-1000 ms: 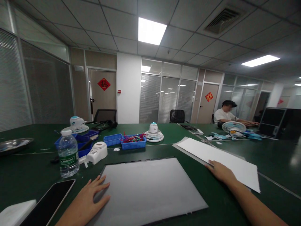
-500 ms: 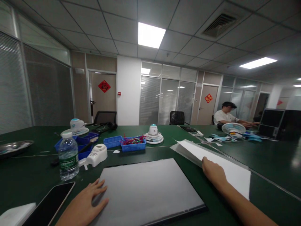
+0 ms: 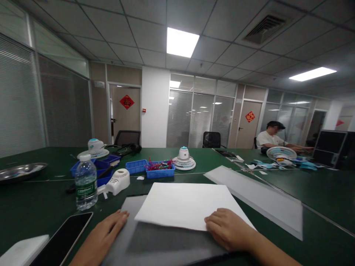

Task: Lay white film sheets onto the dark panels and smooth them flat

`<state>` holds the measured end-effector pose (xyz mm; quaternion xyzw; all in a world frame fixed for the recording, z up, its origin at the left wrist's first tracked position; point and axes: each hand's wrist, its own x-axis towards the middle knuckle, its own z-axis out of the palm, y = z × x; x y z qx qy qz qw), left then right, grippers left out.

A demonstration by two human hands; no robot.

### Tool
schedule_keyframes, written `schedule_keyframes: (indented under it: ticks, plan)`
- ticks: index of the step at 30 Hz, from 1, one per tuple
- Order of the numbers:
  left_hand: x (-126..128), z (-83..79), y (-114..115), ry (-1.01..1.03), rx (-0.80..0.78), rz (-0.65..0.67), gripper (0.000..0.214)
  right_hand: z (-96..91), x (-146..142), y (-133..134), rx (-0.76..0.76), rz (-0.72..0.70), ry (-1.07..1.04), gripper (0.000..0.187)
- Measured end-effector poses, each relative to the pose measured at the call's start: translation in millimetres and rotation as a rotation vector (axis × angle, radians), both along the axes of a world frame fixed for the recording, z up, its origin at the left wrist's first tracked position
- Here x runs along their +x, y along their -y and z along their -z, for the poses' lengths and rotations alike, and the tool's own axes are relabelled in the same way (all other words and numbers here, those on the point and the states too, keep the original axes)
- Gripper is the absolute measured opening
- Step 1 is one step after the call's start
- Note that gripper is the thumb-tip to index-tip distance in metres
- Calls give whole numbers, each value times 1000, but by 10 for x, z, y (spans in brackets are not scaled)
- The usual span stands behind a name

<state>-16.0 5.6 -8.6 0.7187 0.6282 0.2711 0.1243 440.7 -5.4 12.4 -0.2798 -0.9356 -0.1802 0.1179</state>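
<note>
A white sheet of paper [image 3: 188,203] hangs slightly raised over a grey, dark-edged board [image 3: 155,242] in front of me. My right hand [image 3: 229,227] grips the sheet's near edge at its right side, thumb hidden beneath the fingers. On the board's left edge lies my left hand [image 3: 107,231], its fingers stretched out and holding nothing. To the right, a translucent whitish sheet [image 3: 260,195] rests on the green table. What the board is made of, I cannot tell.
Left of the board are a phone [image 3: 62,240], a water bottle [image 3: 86,183] and a white plastic housing [image 3: 118,181]. Behind it sit a blue tray of red wires [image 3: 160,170] and a white fan part [image 3: 184,159]. A person [image 3: 273,135] sits far right.
My right hand has brought the white paper leftward from the stack on the right to above the grey board. My left hand has stayed at the board's left edge, fingers closer together.
</note>
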Motion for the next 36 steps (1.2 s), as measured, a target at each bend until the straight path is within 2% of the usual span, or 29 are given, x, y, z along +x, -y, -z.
schedule_keyframes:
  ticks: [4, 9, 16, 19, 21, 23, 24, 27, 29, 32, 36]
  plan:
    - [-71, 78, -68, 45, 9, -17, 66, 2, -214, 105, 12, -91, 83, 17]
    - [-58, 136, -108, -44, 11, -43, 63, -17, -324, 175, 55, -158, 80, 17]
    - [-27, 171, -98, -118, 117, 2, 57, -31, -459, 255, 68, -236, 22, 18]
    - [-50, 212, -119, -170, 113, 10, 56, 22, -412, 178, -5, -295, -46, 23]
    - [-68, 243, -138, -191, 98, 25, 52, 61, -241, 29, -37, -278, -136, 27]
    - [-82, 268, -156, -192, 94, 35, 49, 90, 69, -181, -23, -91, -229, 27]
    - [-88, 276, -163, -188, 96, 40, 48, 101, 269, -291, -2, 85, -254, 28]
    - [-91, 271, -165, -181, 103, 57, 45, 139, 933, -540, -11, 749, -203, 45]
    - [-84, 249, -149, -180, 99, 64, 44, 174, 1316, -602, -32, 999, -203, 57]
    - [-76, 229, -118, -171, 109, 63, 43, 236, 1649, -601, -107, 1164, -208, 58]
    - [-88, 249, -100, -162, 138, 72, 43, 281, 1647, -605, -178, 1181, -168, 53]
